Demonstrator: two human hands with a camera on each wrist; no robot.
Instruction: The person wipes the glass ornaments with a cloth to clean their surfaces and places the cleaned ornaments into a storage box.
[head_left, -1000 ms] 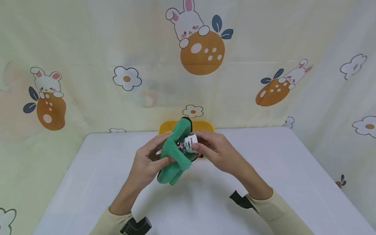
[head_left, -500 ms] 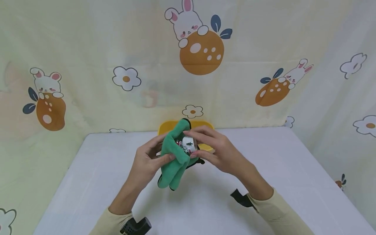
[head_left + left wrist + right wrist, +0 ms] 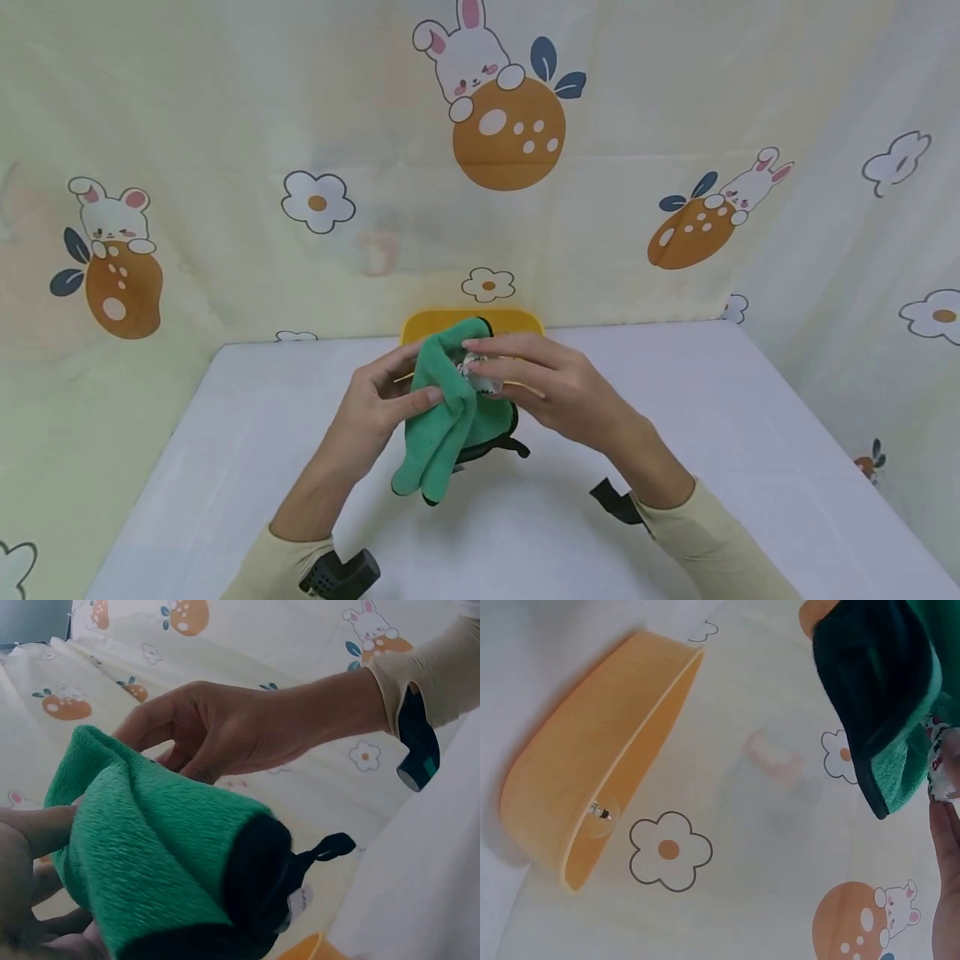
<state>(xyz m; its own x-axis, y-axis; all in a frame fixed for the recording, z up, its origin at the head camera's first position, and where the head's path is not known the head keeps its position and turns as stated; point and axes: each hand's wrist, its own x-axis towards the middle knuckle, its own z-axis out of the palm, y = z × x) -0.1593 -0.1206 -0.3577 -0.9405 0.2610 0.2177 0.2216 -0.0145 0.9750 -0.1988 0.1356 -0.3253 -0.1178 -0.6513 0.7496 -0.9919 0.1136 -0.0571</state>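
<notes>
Your grip is closed on both sides: mid-frame, your left hand [image 3: 375, 408] pinches a green cloth [image 3: 427, 433] between thumb and fingers, and your right hand [image 3: 562, 379] holds a small white printed object [image 3: 483, 383] at the cloth's fold. The cloth hangs toward lower centre, above the white table [image 3: 675, 400]. Beyond it, partly hidden, stands a yellow container [image 3: 423, 322]; the right wrist view, at left, shows a small clear piece [image 3: 606, 817] at its rim. Behind hangs a curtain [image 3: 637, 100] with printed rabbits.
</notes>
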